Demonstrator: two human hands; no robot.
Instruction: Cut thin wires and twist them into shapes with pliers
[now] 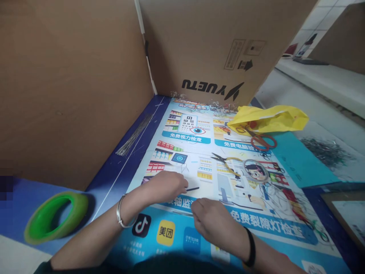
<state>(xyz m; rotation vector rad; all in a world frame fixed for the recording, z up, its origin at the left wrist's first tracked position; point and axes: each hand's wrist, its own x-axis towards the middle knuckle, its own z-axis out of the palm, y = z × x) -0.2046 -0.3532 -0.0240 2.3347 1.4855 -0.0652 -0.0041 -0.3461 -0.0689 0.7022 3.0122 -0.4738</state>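
My left hand (167,186), with a silver bangle at the wrist, is low over the printed poster (196,151). Its fingers are curled and pressed together, and whatever they pinch is hidden. A short dark stick-like line (192,189) shows just past these fingertips; I cannot tell whether it is loose or printed. My right hand (209,220), a black band round its wrist, is close by on the right with fingers closed, their contents too small to make out. Beyond my hands lie yellow-handled pliers (228,163) and a clear round dish (256,170).
Cardboard panels (205,42) stand at the left and back. A bundle of thin wires (135,133) lies at left, a green tape roll (57,217) nearer. On the right are a yellow bag (268,118), scissors (264,142), tangled wire (325,152) and a frame (346,217).
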